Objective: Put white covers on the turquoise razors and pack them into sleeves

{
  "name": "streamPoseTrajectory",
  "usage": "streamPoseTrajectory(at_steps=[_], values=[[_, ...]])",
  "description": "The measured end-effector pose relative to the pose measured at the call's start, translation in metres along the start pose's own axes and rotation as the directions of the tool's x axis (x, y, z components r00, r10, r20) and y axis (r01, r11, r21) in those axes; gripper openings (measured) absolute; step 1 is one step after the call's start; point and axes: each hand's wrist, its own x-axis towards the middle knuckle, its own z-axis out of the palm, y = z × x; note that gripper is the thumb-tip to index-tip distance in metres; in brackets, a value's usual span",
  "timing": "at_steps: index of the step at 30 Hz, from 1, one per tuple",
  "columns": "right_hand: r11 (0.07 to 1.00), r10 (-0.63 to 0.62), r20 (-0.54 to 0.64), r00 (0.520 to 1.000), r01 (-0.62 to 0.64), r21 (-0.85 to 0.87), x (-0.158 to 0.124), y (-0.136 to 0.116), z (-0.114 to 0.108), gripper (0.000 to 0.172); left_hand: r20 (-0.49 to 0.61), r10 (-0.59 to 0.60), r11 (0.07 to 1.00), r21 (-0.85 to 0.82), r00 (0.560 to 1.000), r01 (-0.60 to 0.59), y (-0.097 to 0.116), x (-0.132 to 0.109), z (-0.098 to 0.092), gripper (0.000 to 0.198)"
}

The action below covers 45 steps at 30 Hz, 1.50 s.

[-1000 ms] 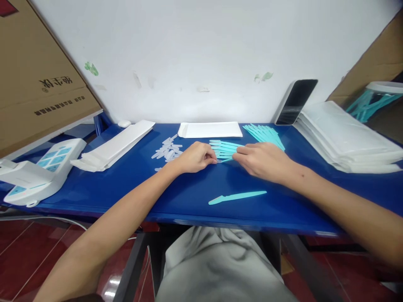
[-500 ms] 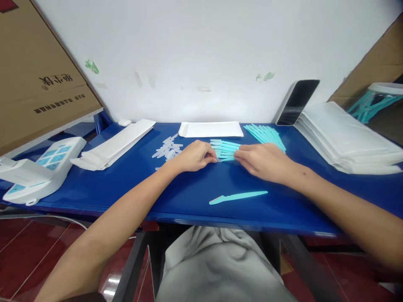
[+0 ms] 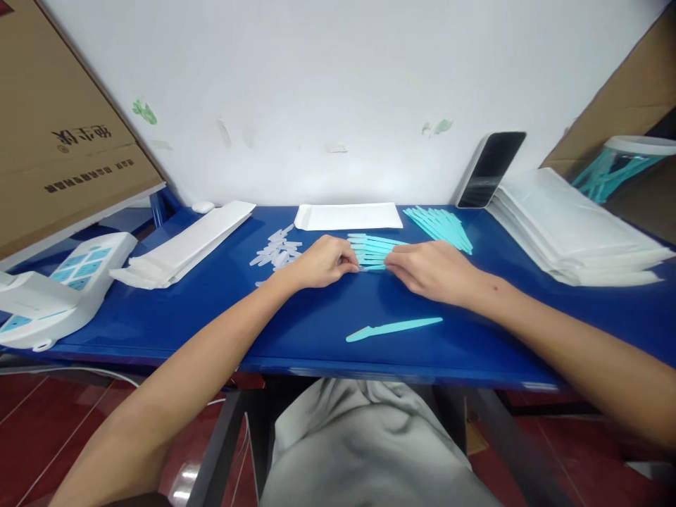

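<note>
My right hand (image 3: 430, 267) is closed in a pinch on the handle of a turquoise eyebrow razor (image 3: 374, 267), whose head points left. At that head, the fingertips of my left hand (image 3: 330, 262) pinch a small clear blade cap, mostly hidden; how far it sits over the blade I cannot tell. Just behind lies a row of turquoise razors (image 3: 370, 243), partly covered by my right fingers. A single razor (image 3: 393, 329) rests alone nearer the table's front edge. Left of my left hand are scattered translucent caps (image 3: 277, 250).
A fan of razors (image 3: 439, 227) lies at the back right, near a leaning phone (image 3: 491, 169) and a stack of white packs (image 3: 575, 225). White paper sleeves (image 3: 184, 243) and a power strip (image 3: 79, 282) are on the left. A white envelope (image 3: 348, 216) lies along the wall.
My hands have come slightly closer together at the head of the held razor. The whole view has shifted a little, moving everything slightly left in the picture.
</note>
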Motion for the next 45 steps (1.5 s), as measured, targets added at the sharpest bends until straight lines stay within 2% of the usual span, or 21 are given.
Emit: streamPoseTrajectory(at_steps=[8,23,29,33,36,39,41,43,45], values=[[0.991,0.015,-0.045,0.999,-0.009,0.13,0.002,0.001,0.008,0.028,-0.017,-0.017,0.999,-0.035,1.0,0.016,-0.006,-0.001,0.0,0.015],[0.979,0.007,-0.079,0.997,0.009,0.205,0.01,-0.007,0.015,0.029,-0.021,-0.011,0.999,-0.048,1.0,0.01,-0.005,0.001,0.003,0.015],[0.98,0.002,-0.072,0.997,0.012,0.198,0.015,-0.014,0.019,0.028,0.01,0.041,0.995,0.092,0.999,-0.042,0.003,0.003,0.005,0.018],[0.983,-0.011,-0.083,0.996,0.026,0.184,0.014,-0.013,0.021,0.028,0.043,0.051,0.992,0.114,0.998,-0.056,0.005,0.001,0.003,0.017],[0.987,-0.037,-0.13,0.991,0.057,0.151,0.012,-0.007,0.019,0.029,0.023,0.062,0.989,0.136,0.998,-0.065,0.004,-0.002,-0.004,0.02],[0.99,-0.043,-0.258,0.965,0.076,0.12,0.013,0.003,0.019,0.033,-0.17,0.022,0.981,0.195,0.985,0.012,-0.003,-0.007,-0.02,0.039],[0.986,0.009,-0.316,0.949,0.044,0.161,0.015,0.011,0.023,0.038,-0.274,-0.009,0.952,0.291,0.962,0.092,-0.014,-0.013,-0.035,0.043],[0.972,0.076,-0.35,0.934,0.009,0.235,0.019,0.018,0.028,0.041,-0.29,-0.062,0.901,0.394,0.955,0.178,-0.026,-0.02,-0.05,0.043],[0.953,0.108,-0.375,0.921,0.012,0.304,0.024,0.022,0.035,0.04,-0.259,-0.151,0.837,0.48,0.954,0.262,-0.038,-0.027,-0.061,0.044]])
